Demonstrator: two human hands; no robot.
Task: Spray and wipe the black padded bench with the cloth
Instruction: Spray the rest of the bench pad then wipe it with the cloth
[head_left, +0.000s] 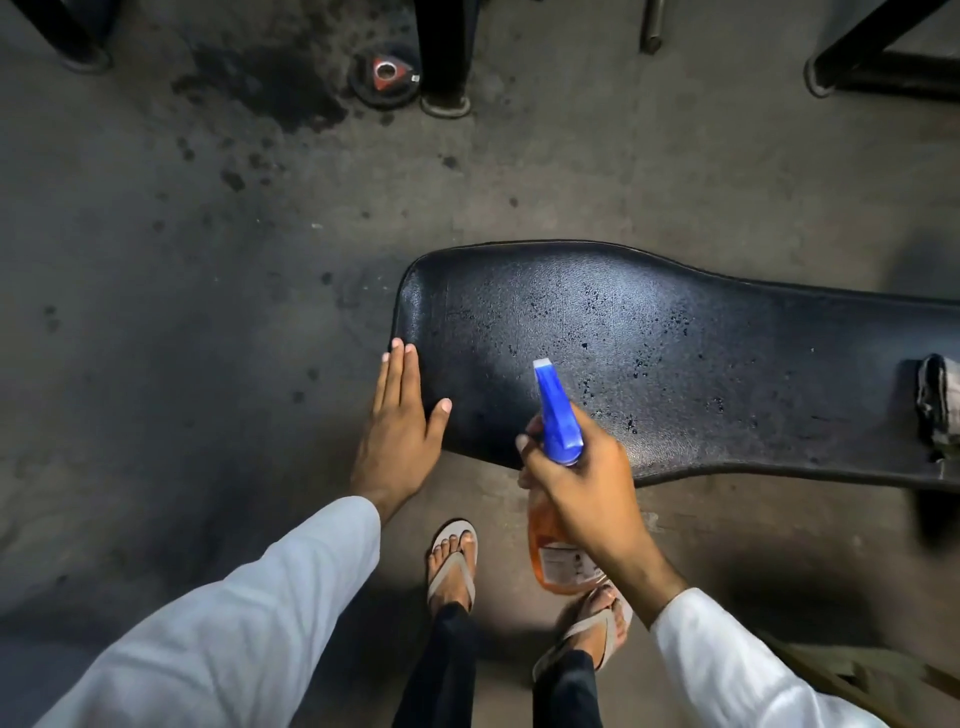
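Observation:
The black padded bench (691, 322) runs from the centre to the right edge, its surface speckled with wet droplets. My right hand (582, 483) grips a spray bottle (558, 415) with a blue trigger head and orange liquid, the nozzle pointing over the pad's near part. My left hand (400, 426) lies flat with straight fingers against the bench's left end, thumb on the pad. A folded grey cloth (940, 405) sits on the bench at the far right edge.
The concrete floor (208, 312) is stained with dark spots. A weight plate (387, 78) and black machine legs (447, 62) stand at the top. A black frame (883, 57) is at the top right. My sandalled feet (452, 561) stand just before the bench.

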